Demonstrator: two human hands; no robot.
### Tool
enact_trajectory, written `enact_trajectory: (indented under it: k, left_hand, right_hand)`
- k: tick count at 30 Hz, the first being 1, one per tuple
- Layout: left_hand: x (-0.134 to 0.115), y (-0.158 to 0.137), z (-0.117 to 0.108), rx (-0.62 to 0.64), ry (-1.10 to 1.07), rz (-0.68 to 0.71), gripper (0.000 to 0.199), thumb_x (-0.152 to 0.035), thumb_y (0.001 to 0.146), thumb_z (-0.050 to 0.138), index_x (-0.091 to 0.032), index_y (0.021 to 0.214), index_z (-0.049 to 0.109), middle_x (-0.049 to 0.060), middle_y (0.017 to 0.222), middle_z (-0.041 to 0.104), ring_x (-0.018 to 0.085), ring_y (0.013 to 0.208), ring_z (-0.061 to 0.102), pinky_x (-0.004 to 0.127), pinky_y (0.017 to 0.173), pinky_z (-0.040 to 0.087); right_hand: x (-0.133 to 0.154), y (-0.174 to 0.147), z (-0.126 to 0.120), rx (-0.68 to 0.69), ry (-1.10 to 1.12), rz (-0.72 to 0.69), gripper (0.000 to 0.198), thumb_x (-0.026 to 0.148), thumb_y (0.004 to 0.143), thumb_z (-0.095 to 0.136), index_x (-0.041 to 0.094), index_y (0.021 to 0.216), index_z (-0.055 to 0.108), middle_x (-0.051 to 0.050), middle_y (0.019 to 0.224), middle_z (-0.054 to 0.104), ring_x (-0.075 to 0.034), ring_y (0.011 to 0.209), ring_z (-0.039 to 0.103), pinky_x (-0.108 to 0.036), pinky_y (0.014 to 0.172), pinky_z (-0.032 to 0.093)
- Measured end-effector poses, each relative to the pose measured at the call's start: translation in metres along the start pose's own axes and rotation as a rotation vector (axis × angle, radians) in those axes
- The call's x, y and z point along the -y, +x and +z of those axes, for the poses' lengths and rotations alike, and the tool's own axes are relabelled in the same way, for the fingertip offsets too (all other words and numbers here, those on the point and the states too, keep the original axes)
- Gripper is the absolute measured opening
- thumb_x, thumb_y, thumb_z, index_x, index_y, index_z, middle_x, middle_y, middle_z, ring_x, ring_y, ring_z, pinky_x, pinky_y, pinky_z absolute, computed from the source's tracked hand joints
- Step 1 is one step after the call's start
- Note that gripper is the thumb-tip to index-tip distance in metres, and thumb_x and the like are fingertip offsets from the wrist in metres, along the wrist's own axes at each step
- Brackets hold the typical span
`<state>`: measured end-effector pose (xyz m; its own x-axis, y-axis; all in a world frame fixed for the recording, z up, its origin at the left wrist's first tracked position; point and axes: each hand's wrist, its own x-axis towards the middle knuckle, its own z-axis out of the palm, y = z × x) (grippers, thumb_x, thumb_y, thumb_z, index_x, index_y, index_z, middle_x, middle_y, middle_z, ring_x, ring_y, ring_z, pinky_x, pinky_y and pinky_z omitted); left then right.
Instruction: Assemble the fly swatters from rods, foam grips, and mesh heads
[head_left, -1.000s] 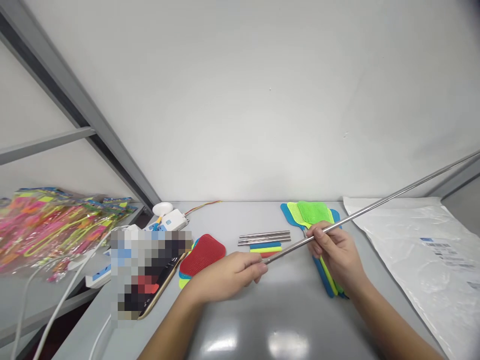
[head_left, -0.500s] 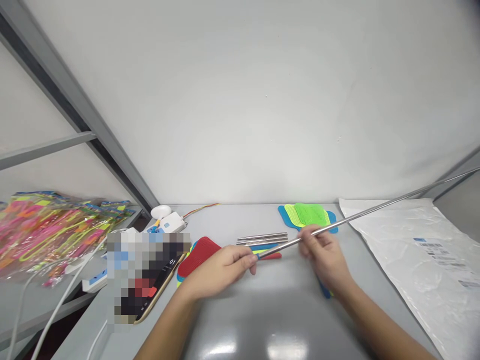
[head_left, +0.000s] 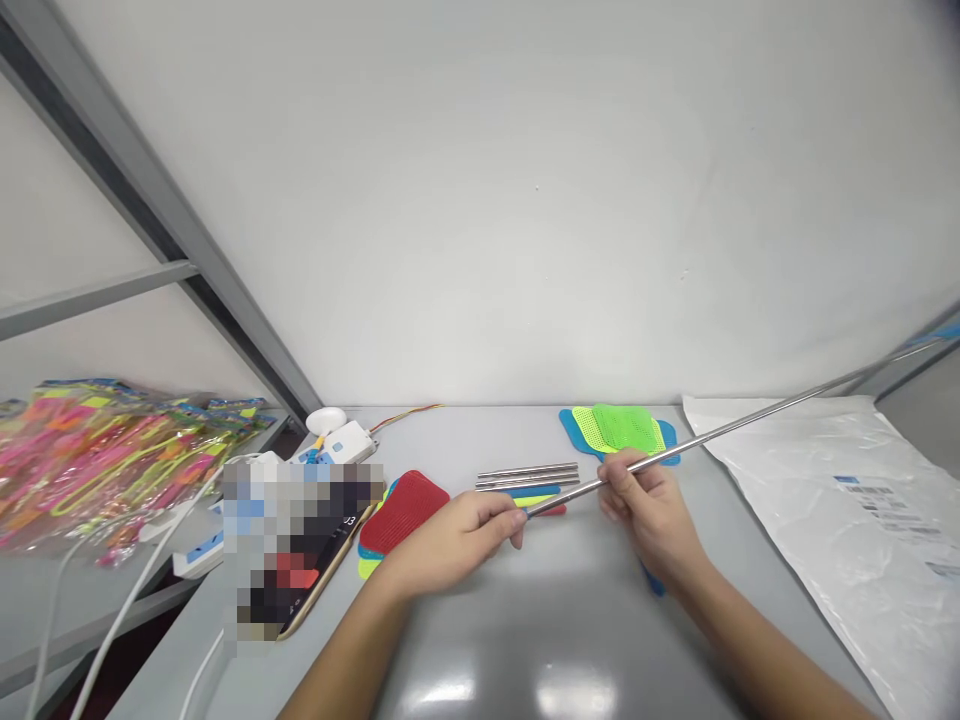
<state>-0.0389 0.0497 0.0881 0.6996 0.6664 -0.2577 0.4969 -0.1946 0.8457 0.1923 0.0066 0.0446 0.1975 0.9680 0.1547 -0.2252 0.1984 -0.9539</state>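
Note:
Both of my hands are closed on a long extended fly swatter (head_left: 720,430) with a telescopic metal rod. My left hand (head_left: 480,530) grips its near end, where a bit of blue shows by the fingers. Farther up the rod, my right hand (head_left: 641,500) pinches it between thumb and fingers. The rod slants up to the right, and its blue end (head_left: 937,335) lies at the frame's edge. Beyond my left hand are several short metal rods (head_left: 529,474) and a stack of swatters with a red one (head_left: 409,510) on top, partly covered by that hand.
Green and blue swatters (head_left: 626,428) lie at the back, behind my right hand. A white shipping bag (head_left: 810,470) covers the right side. At left are a phone (head_left: 330,560), power strips (head_left: 341,445), white cables, and packaged colourful swatters (head_left: 127,450) on a shelf.
The blue end of the swatter has come into view at the right edge. Both hands keep their hold, and the whole view has shifted slightly.

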Motion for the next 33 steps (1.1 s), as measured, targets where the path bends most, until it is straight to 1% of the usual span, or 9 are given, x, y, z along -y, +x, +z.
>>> enact_trajectory:
  k: [4,8,12,17,22,26,28,31,33]
  left_hand:
    - [0.002,0.002,0.004,0.015,-0.021,0.006,0.045,-0.053,0.094,0.035,-0.018,0.083,0.061,-0.004,0.061,0.045,0.011,0.057,0.041,0.022,0.055,0.031]
    - [0.004,0.002,0.003,0.010,-0.014,-0.001,0.045,-0.053,0.094,0.036,-0.018,0.084,0.062,-0.004,0.061,0.044,0.011,0.057,0.040,0.022,0.054,0.031]
    - [0.008,0.000,-0.003,-0.027,0.031,0.016,0.043,-0.050,0.095,0.037,-0.018,0.083,0.063,-0.004,0.063,0.045,0.012,0.060,0.043,0.022,0.056,0.033]
    - [0.013,-0.001,-0.011,-0.042,0.037,0.024,0.042,-0.049,0.094,0.039,-0.018,0.081,0.062,-0.003,0.064,0.048,0.012,0.060,0.044,0.021,0.056,0.033]
    - [0.015,-0.003,-0.016,-0.029,0.015,0.003,0.042,-0.051,0.094,0.040,-0.017,0.080,0.062,-0.005,0.058,0.045,0.010,0.054,0.041,0.021,0.053,0.031]
    - [0.011,0.003,-0.001,0.020,-0.078,0.020,0.043,-0.054,0.093,0.041,-0.017,0.081,0.060,-0.005,0.056,0.043,0.010,0.052,0.040,0.021,0.051,0.030]
    - [0.008,0.006,0.007,0.042,-0.137,0.027,0.045,-0.056,0.093,0.039,-0.018,0.083,0.059,-0.006,0.054,0.040,0.010,0.050,0.039,0.021,0.050,0.030]
    - [0.004,0.006,0.011,0.025,-0.137,0.028,0.044,-0.056,0.093,0.038,-0.018,0.084,0.059,-0.006,0.055,0.041,0.010,0.051,0.039,0.021,0.051,0.031]
    - [0.004,0.005,0.007,0.007,-0.088,0.016,0.044,-0.054,0.093,0.039,-0.018,0.083,0.060,-0.005,0.057,0.042,0.010,0.053,0.040,0.021,0.052,0.031]
  right_hand:
    - [-0.005,-0.008,0.009,0.041,-0.111,-0.015,0.023,0.040,0.083,0.067,0.020,0.073,0.061,0.004,0.056,0.044,-0.009,0.048,0.040,-0.025,0.047,0.030]
    - [0.000,-0.001,-0.003,0.069,-0.073,-0.006,0.023,0.042,0.082,0.068,0.019,0.082,0.068,0.005,0.054,0.041,-0.009,0.050,0.037,-0.025,0.048,0.028]
    - [0.011,0.009,-0.018,-0.071,0.169,-0.045,0.032,0.048,0.091,0.054,0.020,0.081,0.067,0.005,0.053,0.035,-0.009,0.049,0.032,-0.025,0.048,0.029]
    - [0.013,0.009,-0.013,-0.174,0.199,-0.042,0.033,0.044,0.093,0.051,0.019,0.076,0.063,0.005,0.054,0.034,-0.009,0.051,0.032,-0.024,0.049,0.029]
    - [0.002,0.002,0.000,-0.134,0.162,-0.034,0.033,0.045,0.093,0.051,0.019,0.076,0.063,0.005,0.056,0.032,-0.009,0.052,0.032,-0.025,0.050,0.029]
    - [-0.006,-0.010,0.012,0.060,-0.028,-0.018,0.033,0.044,0.095,0.049,0.021,0.082,0.067,0.003,0.056,0.038,-0.011,0.056,0.039,-0.027,0.056,0.032]
    - [-0.004,-0.011,0.012,0.119,-0.145,-0.037,0.030,0.044,0.094,0.051,0.021,0.091,0.071,0.001,0.063,0.044,-0.013,0.063,0.044,-0.029,0.062,0.034]
    - [0.006,-0.002,0.000,0.101,-0.114,-0.057,0.032,0.046,0.092,0.053,0.022,0.106,0.070,0.002,0.065,0.040,-0.013,0.063,0.040,-0.029,0.062,0.034]
    - [0.013,0.006,-0.011,0.019,0.039,-0.065,0.030,0.046,0.092,0.053,0.023,0.099,0.070,0.004,0.061,0.032,-0.012,0.057,0.032,-0.027,0.055,0.030]
